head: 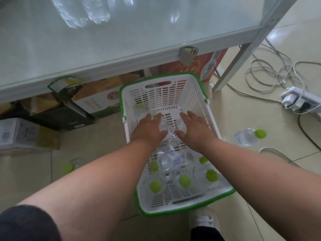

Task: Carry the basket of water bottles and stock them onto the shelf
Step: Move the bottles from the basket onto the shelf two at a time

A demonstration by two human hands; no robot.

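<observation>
A white basket with a green rim [196, 87] stands on the floor in front of the shelf [121, 40]. Several clear water bottles with green caps [185, 180] lie in its near half. Both arms reach down into it. My left hand [147, 129] and my right hand [195, 127] lie flat with fingers spread, flanking a clear bottle [167, 132] in the middle of the basket; a green cap shows at the left fingertips. Neither hand is closed around a bottle. Clear bottles [81, 13] stand on the shelf at the top left.
One loose bottle [248, 136] lies on the floor right of the basket, another [71, 166] to its left. Cardboard boxes [97, 98] sit under the shelf. A power strip [298, 100] and tangled cables [271, 73] lie at the right. My white shoe [203, 221] is behind the basket.
</observation>
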